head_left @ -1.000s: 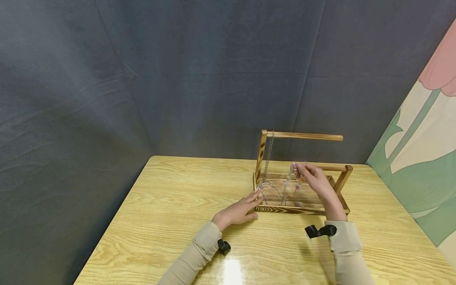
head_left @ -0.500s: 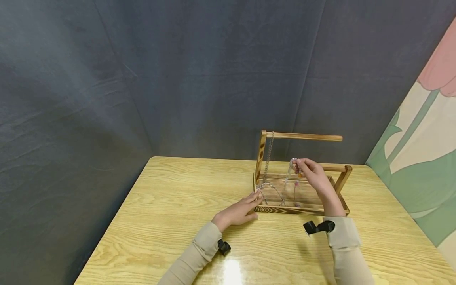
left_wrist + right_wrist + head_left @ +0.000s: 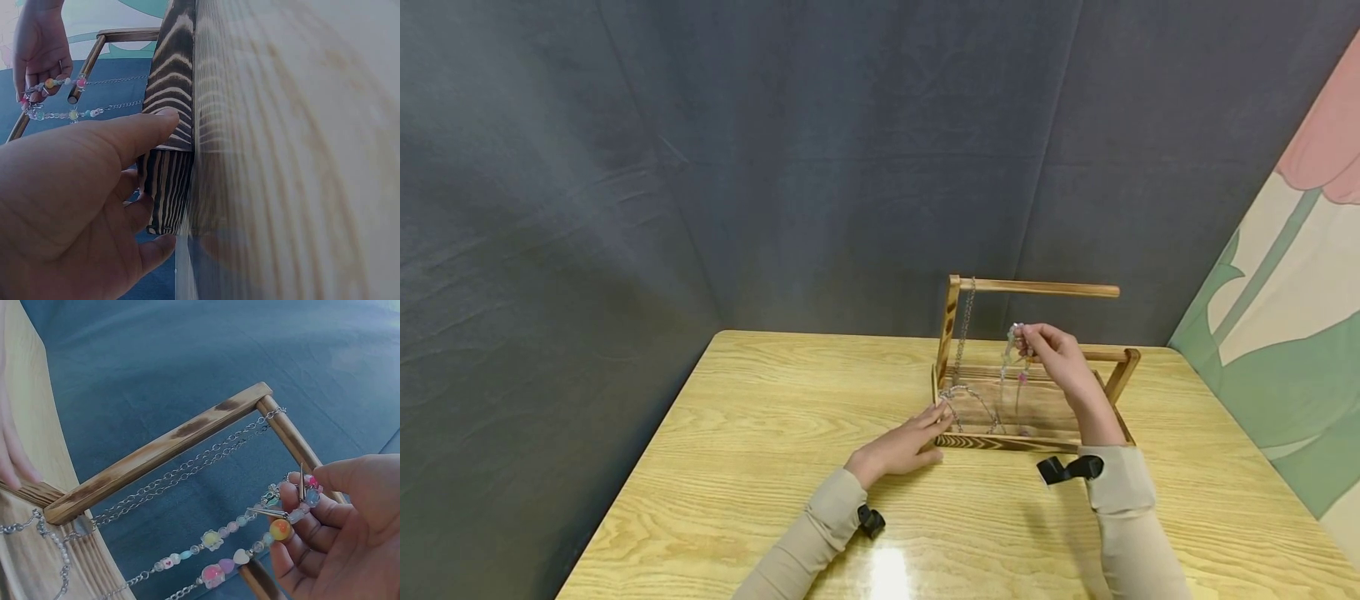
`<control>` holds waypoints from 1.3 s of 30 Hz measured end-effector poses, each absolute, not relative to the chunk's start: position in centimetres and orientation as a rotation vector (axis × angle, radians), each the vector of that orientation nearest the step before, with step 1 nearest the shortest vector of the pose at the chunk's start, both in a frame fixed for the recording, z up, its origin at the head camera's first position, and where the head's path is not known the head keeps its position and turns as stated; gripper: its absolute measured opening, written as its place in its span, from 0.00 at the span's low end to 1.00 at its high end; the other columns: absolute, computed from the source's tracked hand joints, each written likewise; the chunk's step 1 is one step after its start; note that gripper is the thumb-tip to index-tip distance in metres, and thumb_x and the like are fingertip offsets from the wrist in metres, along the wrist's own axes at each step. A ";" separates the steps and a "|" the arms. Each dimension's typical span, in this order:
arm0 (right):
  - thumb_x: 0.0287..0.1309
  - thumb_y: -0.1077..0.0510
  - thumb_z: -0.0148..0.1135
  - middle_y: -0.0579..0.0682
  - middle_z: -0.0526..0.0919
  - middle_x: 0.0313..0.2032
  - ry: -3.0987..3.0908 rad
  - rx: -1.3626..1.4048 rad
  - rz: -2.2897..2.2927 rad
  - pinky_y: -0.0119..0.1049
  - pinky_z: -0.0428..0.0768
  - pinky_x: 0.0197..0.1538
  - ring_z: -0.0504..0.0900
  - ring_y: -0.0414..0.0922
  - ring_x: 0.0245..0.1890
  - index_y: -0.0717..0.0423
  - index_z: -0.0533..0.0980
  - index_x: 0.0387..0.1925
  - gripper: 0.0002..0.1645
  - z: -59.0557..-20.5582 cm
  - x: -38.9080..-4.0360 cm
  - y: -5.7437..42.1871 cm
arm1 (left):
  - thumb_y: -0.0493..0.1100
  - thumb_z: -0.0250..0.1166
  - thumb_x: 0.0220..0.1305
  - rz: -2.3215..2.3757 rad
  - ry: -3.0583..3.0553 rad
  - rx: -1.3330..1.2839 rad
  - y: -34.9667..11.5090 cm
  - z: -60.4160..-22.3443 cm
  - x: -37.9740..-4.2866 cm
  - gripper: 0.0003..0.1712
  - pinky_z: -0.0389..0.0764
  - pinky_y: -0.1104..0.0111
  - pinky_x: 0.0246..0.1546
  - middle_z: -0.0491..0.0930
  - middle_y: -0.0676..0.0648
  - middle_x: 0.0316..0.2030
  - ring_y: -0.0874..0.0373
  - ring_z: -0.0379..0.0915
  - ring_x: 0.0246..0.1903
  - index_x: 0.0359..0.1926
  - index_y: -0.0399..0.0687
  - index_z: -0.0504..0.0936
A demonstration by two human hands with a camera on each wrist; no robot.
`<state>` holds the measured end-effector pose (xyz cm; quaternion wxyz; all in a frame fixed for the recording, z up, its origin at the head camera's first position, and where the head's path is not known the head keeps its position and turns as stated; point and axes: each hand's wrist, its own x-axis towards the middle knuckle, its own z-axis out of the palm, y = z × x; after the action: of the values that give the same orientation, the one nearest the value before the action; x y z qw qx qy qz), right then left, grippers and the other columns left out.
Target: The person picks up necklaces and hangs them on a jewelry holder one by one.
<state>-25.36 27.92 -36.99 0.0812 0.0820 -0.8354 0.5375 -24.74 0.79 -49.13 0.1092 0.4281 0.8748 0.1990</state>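
Note:
A wooden jewelry stand point(image 3: 1011, 442) has a tray base, a tall post with an upper bar and a shorter post with a lower bar. My left hand point(image 3: 901, 442) holds its front left corner, thumb along the front wall. My right hand point(image 3: 1060, 358) pinches a beaded necklace point(image 3: 212, 575) by its beads, above the tray and below the upper bar's height. Pastel beads, hearts, an orange ball and silver spikes show on it. Its two chain ends hang toward the tray. A silver chain point(image 3: 181, 469) loops over the upper bar beside the tall post.
Another silver chain point(image 3: 973, 392) drapes in the tray's left part, near my left fingertips. The stand sits on a light wood table point(image 3: 790, 400). Behind it hangs a dark blue-grey cloth point(image 3: 850, 167), and a tulip-printed cloth point(image 3: 1285, 350) is at the right.
My right hand has risen slightly, lifting the beaded necklace higher above the tray. The left hand stays at the stand's corner.

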 end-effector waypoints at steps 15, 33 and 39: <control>0.69 0.45 0.43 0.47 0.77 0.39 -2.487 0.240 1.612 0.28 0.79 0.38 0.76 0.35 0.37 0.68 0.70 0.52 0.29 -35.8 -26.2 27.7 | 0.52 0.48 0.70 0.572 2.575 1.263 0.8 -49.0 -24.6 0.37 0.47 0.57 0.71 0.32 0.47 0.73 0.52 0.31 0.72 0.73 0.51 0.43; 0.69 0.43 0.42 0.53 0.77 0.41 -2.505 0.258 1.559 0.32 0.78 0.39 0.77 0.42 0.41 0.66 0.71 0.52 0.30 -34.7 -26.8 27.2 | 0.52 0.48 0.70 0.568 2.571 1.255 0.7 -48.9 -24.6 0.37 0.47 0.57 0.71 0.31 0.48 0.73 0.53 0.31 0.72 0.73 0.51 0.43; 0.68 0.42 0.42 0.50 0.77 0.41 -2.503 0.257 1.533 0.34 0.77 0.41 0.76 0.40 0.40 0.65 0.71 0.52 0.30 -34.4 -27.0 27.1 | 0.52 0.48 0.70 0.568 2.566 1.261 0.8 -48.7 -24.6 0.37 0.47 0.57 0.71 0.31 0.47 0.73 0.52 0.32 0.72 0.73 0.50 0.43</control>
<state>-27.00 27.14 -34.39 0.0972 0.0868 -0.8455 0.5179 -24.64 0.75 -48.74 0.1130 0.4298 0.8747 0.1934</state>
